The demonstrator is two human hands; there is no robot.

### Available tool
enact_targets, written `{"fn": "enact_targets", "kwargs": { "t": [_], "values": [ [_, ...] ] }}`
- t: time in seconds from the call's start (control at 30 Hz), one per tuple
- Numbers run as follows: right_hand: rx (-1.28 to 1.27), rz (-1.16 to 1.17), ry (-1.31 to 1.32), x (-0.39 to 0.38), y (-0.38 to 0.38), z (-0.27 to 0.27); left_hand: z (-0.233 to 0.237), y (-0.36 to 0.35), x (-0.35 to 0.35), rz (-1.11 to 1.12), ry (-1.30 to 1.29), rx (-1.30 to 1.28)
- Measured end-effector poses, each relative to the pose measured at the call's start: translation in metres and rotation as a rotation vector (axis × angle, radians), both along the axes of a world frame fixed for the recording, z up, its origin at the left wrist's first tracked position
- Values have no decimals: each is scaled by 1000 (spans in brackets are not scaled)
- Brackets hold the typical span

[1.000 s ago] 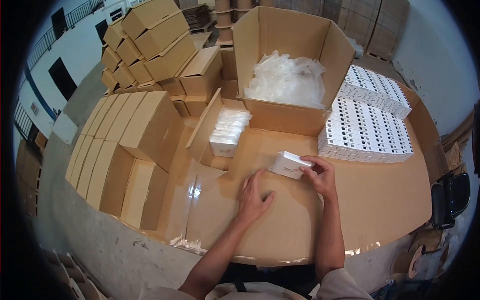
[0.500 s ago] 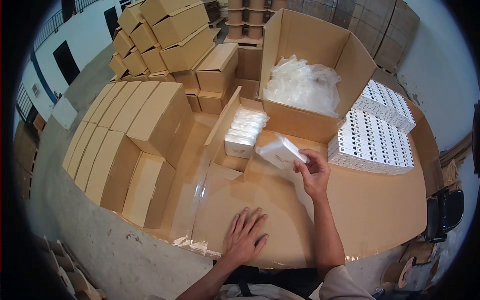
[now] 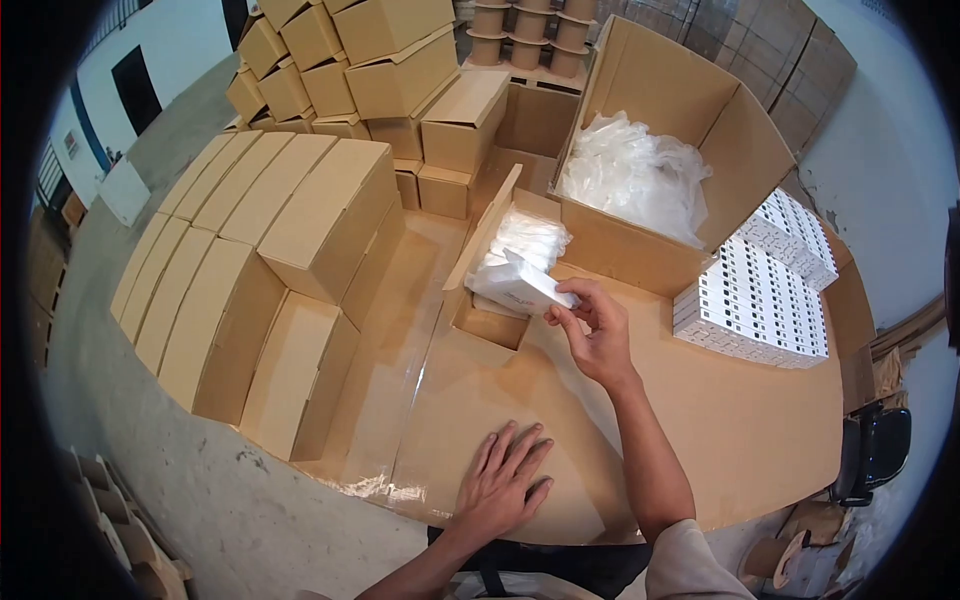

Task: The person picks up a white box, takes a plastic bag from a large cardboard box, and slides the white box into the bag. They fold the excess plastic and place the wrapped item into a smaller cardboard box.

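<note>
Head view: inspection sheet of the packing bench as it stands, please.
Surface: cardboard-covered table, tape shining along its near edge.
Job's things: white packet held over the small open carton, which holds more packets.
Clutter: large open carton of clear plastic bags; block of white boxes at right; closed brown cartons at left.
Hands: right hand pinches the packet in its fingers; left hand flat on the table, empty.
Cables: nothing seen.
Surroundings: concrete floor, cardboard spools behind, black chair at right.
</note>
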State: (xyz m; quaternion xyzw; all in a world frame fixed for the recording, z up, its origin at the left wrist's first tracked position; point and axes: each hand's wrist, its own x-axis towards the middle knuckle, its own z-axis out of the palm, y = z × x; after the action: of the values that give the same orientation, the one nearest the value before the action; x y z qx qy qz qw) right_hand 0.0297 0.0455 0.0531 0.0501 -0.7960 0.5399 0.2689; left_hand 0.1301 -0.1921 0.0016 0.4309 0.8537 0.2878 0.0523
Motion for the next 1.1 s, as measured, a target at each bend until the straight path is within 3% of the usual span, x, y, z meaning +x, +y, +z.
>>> {"fn": "enact_targets", "kwargs": {
  "t": [0.13,0.33,0.83,1.1],
  "values": [
    [289,-58,7,-2,-5,21,3,0,-3,0,-20,19],
    [473,-56,-108,-12,-21,34,4,-1,-4,-5,-28,35],
    [716,-198,-255,-36,-34,24,3,-1,-6,-17,-57,37],
    [658,-267,-305,-30,-39,21,5,2,-4,-6,-50,37]
  ]
}}
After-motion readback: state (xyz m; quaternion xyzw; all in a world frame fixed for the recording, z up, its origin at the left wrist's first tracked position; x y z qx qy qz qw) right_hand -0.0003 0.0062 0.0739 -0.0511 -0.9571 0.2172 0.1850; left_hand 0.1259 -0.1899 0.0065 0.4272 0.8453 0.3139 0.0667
